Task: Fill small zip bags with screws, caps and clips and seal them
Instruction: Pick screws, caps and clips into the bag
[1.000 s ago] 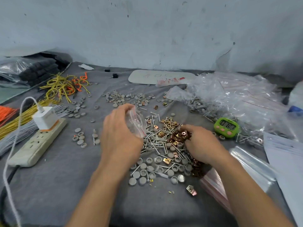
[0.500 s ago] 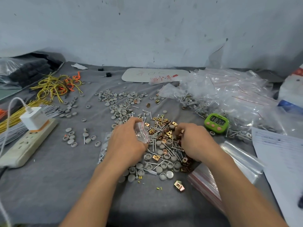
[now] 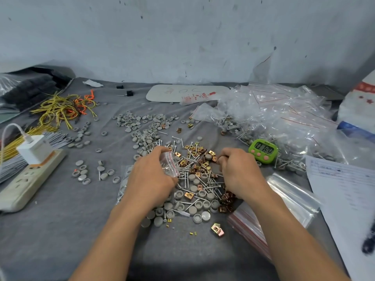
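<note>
Works over a grey cloth-covered table [image 3: 60,230]. Nearest, has a lone brass-coloured metal clip [image 3: 217,229] lying apart from the pile and, partly under the right forearm, a stack of empty clear zip bags with red strips [image 3: 249,226]. Grips with the left hand [image 3: 151,179] a small clear zip bag with a red seal strip [image 3: 169,165], fingers and thumb curled round it, the strip turned toward the pile, at the pile's left edge. Curls the right hand [image 3: 237,171] fingers-down onto the far right side of a mixed pile of silver screws [image 3: 194,173], round grey plastic caps [image 3: 199,203] and brass clips [image 3: 204,165]; cannot tell what the fingertips pinch, if anything. Just beyond the right hand, faces a green digital timer [image 3: 263,150], then a heap of filled clear bags [image 3: 274,114]. Far left, has a white power strip [image 3: 30,179] and a tangle of yellow and orange wires [image 3: 60,110].
</note>
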A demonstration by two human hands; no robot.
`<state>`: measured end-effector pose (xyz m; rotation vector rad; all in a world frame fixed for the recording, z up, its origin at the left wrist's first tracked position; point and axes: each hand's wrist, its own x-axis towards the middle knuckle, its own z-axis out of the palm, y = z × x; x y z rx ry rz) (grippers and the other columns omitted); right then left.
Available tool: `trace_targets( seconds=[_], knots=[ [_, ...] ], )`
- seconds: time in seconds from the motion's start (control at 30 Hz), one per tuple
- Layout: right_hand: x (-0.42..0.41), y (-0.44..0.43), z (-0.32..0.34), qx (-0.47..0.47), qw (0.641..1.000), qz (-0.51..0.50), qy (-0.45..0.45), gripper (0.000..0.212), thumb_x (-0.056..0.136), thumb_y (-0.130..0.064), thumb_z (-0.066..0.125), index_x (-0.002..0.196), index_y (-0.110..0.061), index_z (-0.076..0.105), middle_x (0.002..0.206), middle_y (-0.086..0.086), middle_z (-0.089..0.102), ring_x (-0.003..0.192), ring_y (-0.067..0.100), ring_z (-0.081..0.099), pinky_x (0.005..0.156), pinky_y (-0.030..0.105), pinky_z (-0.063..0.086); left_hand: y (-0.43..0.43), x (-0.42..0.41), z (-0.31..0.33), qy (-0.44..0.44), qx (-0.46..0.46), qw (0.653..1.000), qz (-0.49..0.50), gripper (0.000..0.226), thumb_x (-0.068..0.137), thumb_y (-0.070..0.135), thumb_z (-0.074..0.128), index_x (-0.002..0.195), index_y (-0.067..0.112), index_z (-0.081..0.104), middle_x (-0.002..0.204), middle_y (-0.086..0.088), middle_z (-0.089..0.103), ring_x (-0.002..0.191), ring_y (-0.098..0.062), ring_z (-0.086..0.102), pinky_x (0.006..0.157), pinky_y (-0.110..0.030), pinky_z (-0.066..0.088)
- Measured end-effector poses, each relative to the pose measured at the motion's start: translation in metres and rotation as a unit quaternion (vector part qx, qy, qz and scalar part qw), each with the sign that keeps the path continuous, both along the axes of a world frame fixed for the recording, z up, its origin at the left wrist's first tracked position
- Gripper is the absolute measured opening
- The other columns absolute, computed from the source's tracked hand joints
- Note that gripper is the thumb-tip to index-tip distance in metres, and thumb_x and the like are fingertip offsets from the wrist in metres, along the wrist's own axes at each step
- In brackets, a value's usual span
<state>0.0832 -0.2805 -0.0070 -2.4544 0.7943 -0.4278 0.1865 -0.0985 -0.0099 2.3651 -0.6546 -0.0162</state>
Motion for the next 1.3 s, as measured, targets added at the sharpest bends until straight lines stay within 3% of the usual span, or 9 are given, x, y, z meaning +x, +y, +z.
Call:
trace_targets(
  seconds=[0.23, 0.37, 0.47, 0.57, 0.73, 0.97, 1.07, 1.23, 1.3],
  knots=[
    [-0.004, 0.010, 0.004, 0.000, 1.000, -0.013, 0.022, 0.008, 0.089, -0.028, 0.077, 0.083, -0.033, 0.074, 0.087, -0.002, 0.075, 0.086, 0.020, 0.069, 0.076, 0.029, 0.052, 0.001, 0.001, -0.003, -0.003, -0.014, 1.000, 0.000, 0.071, 0.074, 0.022, 0.086, 0.131, 0.041, 0.049, 0.110, 0.012, 0.063, 0.090, -0.019, 0.066, 0.076, -0.038, 0.057],
    [-0.004, 0.023, 0.013, -0.034, 0.999, 0.002, -0.001, 0.014, 0.090, -0.022, 0.072, 0.092, -0.034, 0.079, 0.088, -0.010, 0.074, 0.089, 0.014, 0.070, 0.082, 0.030, 0.057, 0.006, 0.005, -0.003, -0.012, -0.051, 0.998, 0.016, 0.057, 0.078, 0.023, 0.079, 0.125, 0.040, 0.051, 0.102, 0.018, 0.059, 0.088, -0.010, 0.058, 0.068, -0.028, 0.044],
    [-0.004, 0.043, 0.018, 0.020, 0.995, 0.095, 0.026, 0.021, 0.082, -0.026, 0.077, 0.068, -0.041, 0.073, 0.068, -0.021, 0.070, 0.066, -0.005, 0.065, 0.065, 0.016, 0.050, 0.007, 0.007, -0.002, -0.008, -0.064, 0.997, 0.029, 0.052, 0.076, 0.022, 0.076, 0.116, 0.043, 0.051, 0.089, 0.022, 0.056, 0.080, -0.004, 0.053, 0.065, -0.027, 0.038],
    [-0.001, 0.059, 0.013, -0.006, 0.981, 0.152, 0.122, 0.017, 0.080, -0.028, 0.075, 0.069, -0.038, 0.069, 0.077, -0.013, 0.074, 0.077, 0.007, 0.069, 0.072, 0.026, 0.056, 0.009, 0.008, -0.002, 0.000, -0.058, 0.998, 0.033, 0.053, 0.075, 0.023, 0.075, 0.117, 0.044, 0.051, 0.089, 0.020, 0.056, 0.086, -0.015, 0.056, 0.071, -0.032, 0.040],
    [0.003, 0.064, 0.010, -0.038, 0.980, 0.148, 0.125, 0.021, 0.088, -0.016, 0.066, 0.085, -0.035, 0.074, 0.092, -0.005, 0.074, 0.087, 0.020, 0.069, 0.082, 0.036, 0.059, 0.012, 0.008, -0.004, 0.006, -0.058, 0.998, 0.032, 0.057, 0.075, 0.025, 0.073, 0.123, 0.043, 0.049, 0.106, 0.011, 0.062, 0.096, -0.019, 0.056, 0.076, -0.034, 0.041],
    [0.005, 0.040, 0.007, 0.119, 0.987, 0.080, -0.069, 0.023, 0.096, -0.015, 0.057, 0.081, -0.030, 0.065, 0.071, -0.009, 0.074, 0.057, -0.001, 0.059, 0.055, 0.019, 0.041, 0.015, 0.006, 0.000, 0.012, -0.055, 0.998, 0.035, 0.056, 0.075, 0.027, 0.073, 0.123, 0.045, 0.049, 0.104, 0.013, 0.062, 0.091, -0.017, 0.058, 0.071, -0.033, 0.040],
    [0.004, 0.038, 0.005, 0.229, 0.963, 0.081, -0.120, 0.019, 0.092, -0.010, 0.063, 0.078, -0.020, 0.071, 0.068, -0.002, 0.075, 0.047, 0.004, 0.053, 0.052, 0.023, 0.042, 0.014, 0.004, 0.001, 0.014, -0.037, 0.999, 0.034, 0.058, 0.075, 0.029, 0.075, 0.123, 0.045, 0.047, 0.109, 0.012, 0.063, 0.093, -0.017, 0.059, 0.073, -0.033, 0.042],
    [0.005, 0.042, 0.006, 0.385, 0.902, 0.095, -0.171, 0.009, 0.092, -0.006, 0.070, 0.083, -0.005, 0.071, 0.070, 0.010, 0.075, 0.052, 0.018, 0.063, 0.044, 0.020, 0.043, 0.012, -0.008, 0.011, -0.047, -0.037, 0.997, -0.051, 0.094, 0.057, 0.047, 0.084, 0.140, 0.050, 0.040, 0.136, 0.023, 0.048, 0.126, -0.003, 0.045, 0.098, -0.026, 0.038],
    [0.006, 0.043, 0.006, 0.436, 0.875, 0.099, -0.184, 0.014, 0.091, -0.009, 0.074, 0.078, -0.006, 0.069, 0.065, 0.009, 0.071, 0.047, 0.016, 0.059, 0.043, 0.020, 0.041, 0.010, -0.015, 0.017, -0.085, -0.086, 0.989, -0.090, 0.077, 0.058, 0.052, 0.078, 0.131, 0.052, 0.053, 0.128, 0.033, 0.053, 0.123, 0.008, 0.045, 0.101, -0.023, 0.038]
  ],
)
